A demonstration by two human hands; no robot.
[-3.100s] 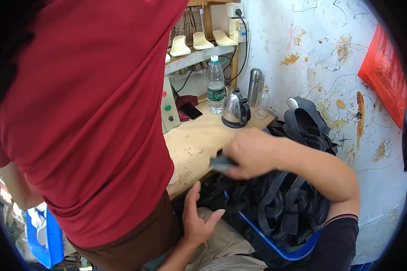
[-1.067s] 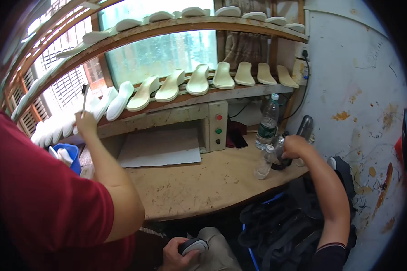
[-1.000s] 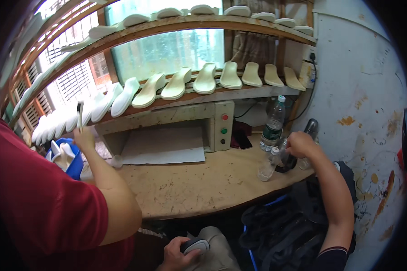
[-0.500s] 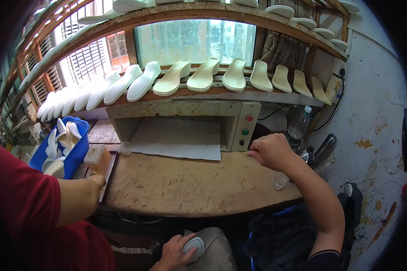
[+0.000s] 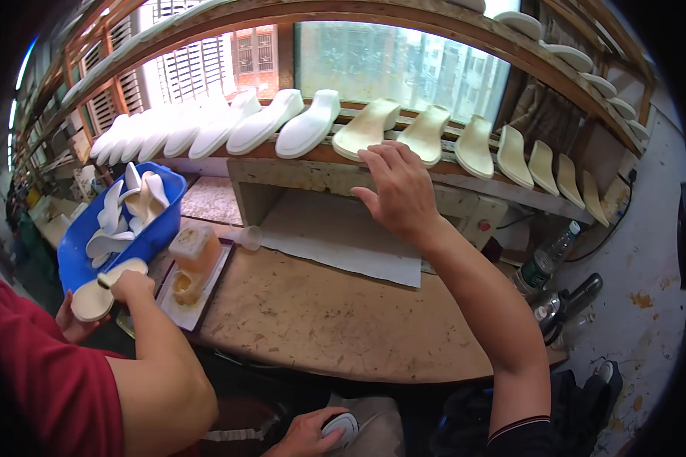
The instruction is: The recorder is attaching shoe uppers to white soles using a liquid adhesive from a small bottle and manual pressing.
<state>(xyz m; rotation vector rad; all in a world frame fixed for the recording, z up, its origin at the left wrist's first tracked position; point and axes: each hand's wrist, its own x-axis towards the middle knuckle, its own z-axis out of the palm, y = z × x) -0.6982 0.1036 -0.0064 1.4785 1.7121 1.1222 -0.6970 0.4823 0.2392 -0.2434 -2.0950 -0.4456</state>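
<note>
My right hand (image 5: 400,186) is raised at the shelf, with fingers stretched out and thumb apart. Its fingertips overlap the lower edge of a cream shoe sole (image 5: 367,128); whether they touch it I cannot tell. Beside that stands another cream sole (image 5: 425,133), and a white sole (image 5: 310,126) is on the other side. Low at the front edge of the view, my left hand (image 5: 305,436) is closed round a small rounded white-and-dark object (image 5: 344,428) resting on my knee.
At left a co-worker in a red sleeve (image 5: 34,365) works a brush over a cream sole (image 5: 93,302). A blue tub (image 5: 76,244) holds several soles. An amber glue container (image 5: 194,247) stands on a tray. Bottles (image 5: 547,259) are at right. A box oven (image 5: 251,194) sits beneath the shelf.
My right hand has moved up and left from beside the oven's buttons to the shelf, its fingers opening out. The view has turned left. The co-worker's brush and sole now show.
</note>
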